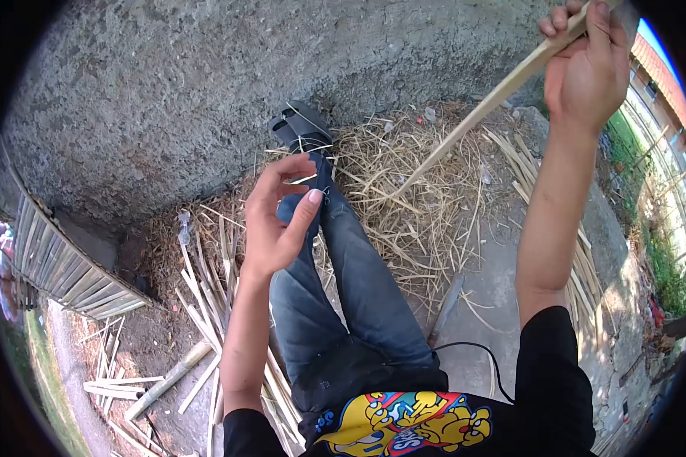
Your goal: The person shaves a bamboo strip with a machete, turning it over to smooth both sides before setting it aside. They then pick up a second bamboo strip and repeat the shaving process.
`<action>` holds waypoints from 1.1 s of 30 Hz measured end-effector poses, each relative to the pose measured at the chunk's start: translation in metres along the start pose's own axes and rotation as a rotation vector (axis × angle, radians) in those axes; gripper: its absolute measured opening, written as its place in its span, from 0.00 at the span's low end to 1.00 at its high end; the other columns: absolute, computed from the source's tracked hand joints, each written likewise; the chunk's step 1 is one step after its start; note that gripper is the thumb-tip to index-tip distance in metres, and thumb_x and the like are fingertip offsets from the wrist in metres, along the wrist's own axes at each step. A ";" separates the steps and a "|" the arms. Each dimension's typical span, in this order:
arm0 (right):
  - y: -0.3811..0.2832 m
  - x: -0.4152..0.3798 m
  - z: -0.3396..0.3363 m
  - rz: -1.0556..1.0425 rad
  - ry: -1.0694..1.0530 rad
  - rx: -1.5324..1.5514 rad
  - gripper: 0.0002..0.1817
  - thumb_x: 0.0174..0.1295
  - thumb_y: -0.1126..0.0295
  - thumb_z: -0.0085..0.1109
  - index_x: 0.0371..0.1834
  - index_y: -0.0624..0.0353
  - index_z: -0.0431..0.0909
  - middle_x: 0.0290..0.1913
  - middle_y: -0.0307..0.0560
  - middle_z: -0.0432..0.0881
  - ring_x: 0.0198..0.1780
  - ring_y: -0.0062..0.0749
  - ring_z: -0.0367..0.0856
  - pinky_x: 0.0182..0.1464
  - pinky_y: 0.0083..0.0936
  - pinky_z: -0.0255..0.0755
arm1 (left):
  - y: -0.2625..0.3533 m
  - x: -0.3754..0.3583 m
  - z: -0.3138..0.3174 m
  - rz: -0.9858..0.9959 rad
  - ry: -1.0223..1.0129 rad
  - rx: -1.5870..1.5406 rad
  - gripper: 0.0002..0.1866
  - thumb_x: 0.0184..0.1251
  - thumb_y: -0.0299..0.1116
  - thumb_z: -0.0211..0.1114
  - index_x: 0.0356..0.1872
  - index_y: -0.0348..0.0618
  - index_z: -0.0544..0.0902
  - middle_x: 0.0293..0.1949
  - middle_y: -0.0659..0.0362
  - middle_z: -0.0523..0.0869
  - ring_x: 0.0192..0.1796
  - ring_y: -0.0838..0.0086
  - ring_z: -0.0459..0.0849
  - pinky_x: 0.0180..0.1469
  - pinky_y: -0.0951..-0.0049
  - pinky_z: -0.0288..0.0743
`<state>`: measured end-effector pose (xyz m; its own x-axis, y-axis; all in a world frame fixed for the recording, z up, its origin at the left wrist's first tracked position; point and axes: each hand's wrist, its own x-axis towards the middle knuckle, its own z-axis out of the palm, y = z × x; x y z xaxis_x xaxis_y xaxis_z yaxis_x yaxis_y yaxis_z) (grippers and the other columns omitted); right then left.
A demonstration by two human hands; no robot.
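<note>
My right hand [591, 72] is raised at the upper right, its fingers and thumb wrapped round a long pale bamboo strip [503, 91]. The strip slants down to the left, and its thin far end hangs over the shavings. Above my legs, my left hand [278, 221] is open, fingers bent and thumb apart, with nothing seen in it. A knife [448, 301] with a grey blade lies on the ground beside my right thigh. My legs in blue jeans [358, 259] stretch out towards the wall, ending in dark sandals [301, 126].
A rough grey wall [206, 84] rises ahead. Bamboo shavings [404, 206] are heaped right of my legs. Cut strips lie in a left pile [206, 305] and a right pile [579, 282]. A bamboo slat panel [61, 259] stands at left, near a bamboo pole [171, 378].
</note>
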<state>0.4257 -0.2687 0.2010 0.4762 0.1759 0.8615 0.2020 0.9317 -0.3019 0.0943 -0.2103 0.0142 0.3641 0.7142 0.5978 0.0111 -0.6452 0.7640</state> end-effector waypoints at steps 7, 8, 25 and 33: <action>0.101 0.016 0.061 0.248 0.198 0.417 0.14 0.80 0.67 0.51 0.59 0.65 0.68 0.45 0.50 0.76 0.42 0.35 0.74 0.48 0.37 0.74 | -0.056 0.037 -0.049 0.082 0.047 0.625 0.44 0.60 0.51 0.79 0.73 0.39 0.71 0.69 0.44 0.76 0.72 0.52 0.75 0.68 0.55 0.74; 0.117 0.007 0.069 0.352 0.308 0.493 0.20 0.80 0.68 0.52 0.68 0.67 0.66 0.47 0.52 0.77 0.42 0.34 0.75 0.49 0.36 0.76 | -0.063 0.036 -0.056 0.011 0.036 0.634 0.36 0.64 0.50 0.77 0.67 0.39 0.77 0.60 0.46 0.84 0.63 0.54 0.84 0.59 0.59 0.79; 0.087 -0.546 -0.243 1.742 -0.170 -1.855 0.55 0.54 0.53 0.75 0.79 0.65 0.52 0.71 0.73 0.63 0.74 0.73 0.60 0.76 0.52 0.58 | -0.170 -0.116 -0.097 -0.652 0.051 0.259 0.16 0.79 0.40 0.62 0.38 0.35 0.84 0.19 0.56 0.82 0.22 0.69 0.82 0.29 0.66 0.72; 0.021 -0.679 -0.344 1.567 -0.570 -1.840 0.37 0.63 0.49 0.65 0.69 0.62 0.70 0.54 0.65 0.83 0.53 0.56 0.84 0.60 0.53 0.73 | -0.137 -0.189 -0.088 -0.808 0.012 0.175 0.21 0.82 0.45 0.59 0.35 0.36 0.84 0.19 0.61 0.80 0.23 0.78 0.78 0.28 0.71 0.70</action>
<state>0.4004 -0.4778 -0.5309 0.8276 0.4558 -0.3274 0.4306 -0.8899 -0.1506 -0.0580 -0.2333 -0.1823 0.1720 0.9782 -0.1163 0.4102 0.0362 0.9113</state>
